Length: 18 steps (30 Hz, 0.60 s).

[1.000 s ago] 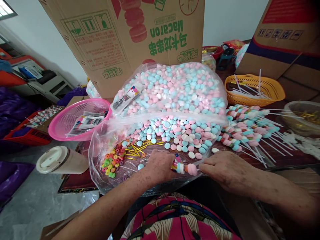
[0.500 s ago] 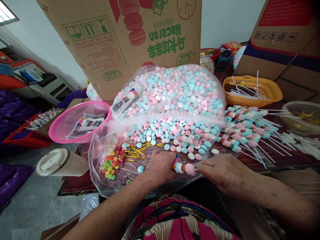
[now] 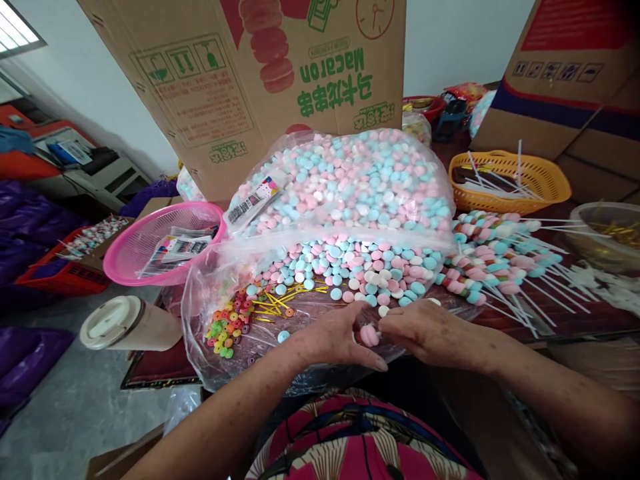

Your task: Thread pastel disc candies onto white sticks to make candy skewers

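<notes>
My left hand [image 3: 327, 341] and my right hand [image 3: 425, 331] meet at the table's near edge, both closed around a candy skewer. Only its pink end candy [image 3: 369, 335] shows between the fingertips. Just beyond the hands lie loose pink, blue and white candy discs [image 3: 360, 267] on a spread plastic sheet. Small colourful ring candies [image 3: 227, 320] and yellow twist ties [image 3: 273, 301] lie to the left of my left hand.
A big clear bag of candy discs [image 3: 345, 177] rests against a "Macaron" carton [image 3: 270, 73]. Finished skewers [image 3: 493, 257] are piled at right, before an orange basket of sticks [image 3: 505, 180]. A pink basket [image 3: 163, 240] and a lidded cup [image 3: 127, 323] sit at left.
My hands have drawn together; the skewer that showed several candies between them is now mostly covered by my fingers. My right hand moved left toward the left hand.
</notes>
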### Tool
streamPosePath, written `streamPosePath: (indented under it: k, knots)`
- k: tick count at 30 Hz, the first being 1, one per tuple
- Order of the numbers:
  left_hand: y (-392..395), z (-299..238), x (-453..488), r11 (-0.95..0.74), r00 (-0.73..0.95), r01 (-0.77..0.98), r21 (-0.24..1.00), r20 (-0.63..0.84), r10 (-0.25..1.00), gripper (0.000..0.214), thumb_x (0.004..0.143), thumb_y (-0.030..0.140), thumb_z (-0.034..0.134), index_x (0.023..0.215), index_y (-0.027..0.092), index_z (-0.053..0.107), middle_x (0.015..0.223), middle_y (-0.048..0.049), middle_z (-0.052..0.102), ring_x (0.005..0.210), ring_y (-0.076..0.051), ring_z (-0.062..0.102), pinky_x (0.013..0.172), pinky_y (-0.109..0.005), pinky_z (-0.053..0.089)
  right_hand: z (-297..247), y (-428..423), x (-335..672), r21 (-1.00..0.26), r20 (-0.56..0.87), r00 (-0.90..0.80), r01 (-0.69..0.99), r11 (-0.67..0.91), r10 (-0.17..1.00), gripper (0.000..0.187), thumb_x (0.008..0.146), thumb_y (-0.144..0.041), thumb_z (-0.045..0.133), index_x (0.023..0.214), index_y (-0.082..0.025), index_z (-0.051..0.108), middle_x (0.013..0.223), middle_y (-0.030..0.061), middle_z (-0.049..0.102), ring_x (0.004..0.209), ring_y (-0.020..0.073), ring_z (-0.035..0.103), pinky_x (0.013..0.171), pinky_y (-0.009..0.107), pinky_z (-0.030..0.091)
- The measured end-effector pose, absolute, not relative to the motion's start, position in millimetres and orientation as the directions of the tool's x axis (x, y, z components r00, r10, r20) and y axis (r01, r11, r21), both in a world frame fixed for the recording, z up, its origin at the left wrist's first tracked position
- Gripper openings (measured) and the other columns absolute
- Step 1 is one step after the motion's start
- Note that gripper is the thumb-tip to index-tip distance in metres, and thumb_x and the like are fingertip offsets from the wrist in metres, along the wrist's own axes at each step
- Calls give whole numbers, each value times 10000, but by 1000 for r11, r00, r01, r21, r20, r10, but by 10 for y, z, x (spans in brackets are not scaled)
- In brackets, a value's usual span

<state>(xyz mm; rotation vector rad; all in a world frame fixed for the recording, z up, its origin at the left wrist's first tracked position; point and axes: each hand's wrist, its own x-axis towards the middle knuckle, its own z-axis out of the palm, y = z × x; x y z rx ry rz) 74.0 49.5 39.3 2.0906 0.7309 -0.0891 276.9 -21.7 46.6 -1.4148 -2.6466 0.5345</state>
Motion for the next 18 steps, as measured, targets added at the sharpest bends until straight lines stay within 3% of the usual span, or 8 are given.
streamPosePath:
  k: [3, 6, 8, 11, 15, 18]
  knots:
    - [581, 477, 564, -501, 826, 547, 671, -338, 450, 780, 612, 492, 763, 1286, 230, 472, 1115, -68, 644, 959, -259, 594, 807, -338, 442, 430, -236, 2896, -436, -15, -531, 766, 472, 847, 264, 915, -209, 383, 698, -173, 528, 647, 0, 577, 576, 113, 491, 529, 251, 224]
    - [620, 481, 459, -538, 807, 590, 602, -425, 410, 464, 673, 353, 722, 1102, 218, 606, 1008, -36, 666, 908, -239, 594, 779, -318, 437, 426, -270, 2961, -466, 34, -527, 744, 480, 849, 266, 920, -210, 373, 696, -175, 512, 631, -5, 553, 569, 111, 479, 531, 254, 229]
    - [621, 446, 461, -471, 804, 594, 652, -477, 355, 319, 704, 310, 685, 1001, 206, 635, 895, 2, 666, 825, -192, 596, 727, -272, 440, 446, -292, 2949, -441, 32, -550, 742, 506, 834, 236, 899, -185, 395, 696, -176, 514, 636, 0, 561, 565, 114, 477, 528, 262, 219]
    - [602, 412, 551, -423, 833, 553, 718, -472, 288, 290, 686, 333, 699, 942, 206, 648, 822, 29, 651, 781, -163, 591, 696, -236, 437, 494, -315, 2886, -363, -13, -599, 749, 554, 801, 174, 858, -143, 428, 734, -179, 545, 654, 14, 593, 581, 127, 489, 531, 280, 202]
    - [546, 444, 701, -564, 798, 601, 566, -467, 381, 324, 654, 388, 715, 914, 203, 662, 802, 1, 666, 753, -197, 600, 652, -262, 427, 532, -306, 2824, -392, -60, -580, 762, 515, 812, 172, 872, -156, 423, 753, -177, 545, 699, 24, 615, 630, 132, 517, 550, 272, 230]
    - [512, 468, 744, -578, 804, 592, 561, -372, 463, 316, 708, 400, 659, 962, 212, 663, 872, -18, 688, 774, -207, 613, 672, -278, 431, 529, -285, 2835, -443, -70, -507, 787, 429, 859, 223, 897, -186, 394, 706, -175, 511, 679, 16, 590, 607, 122, 501, 549, 256, 252]
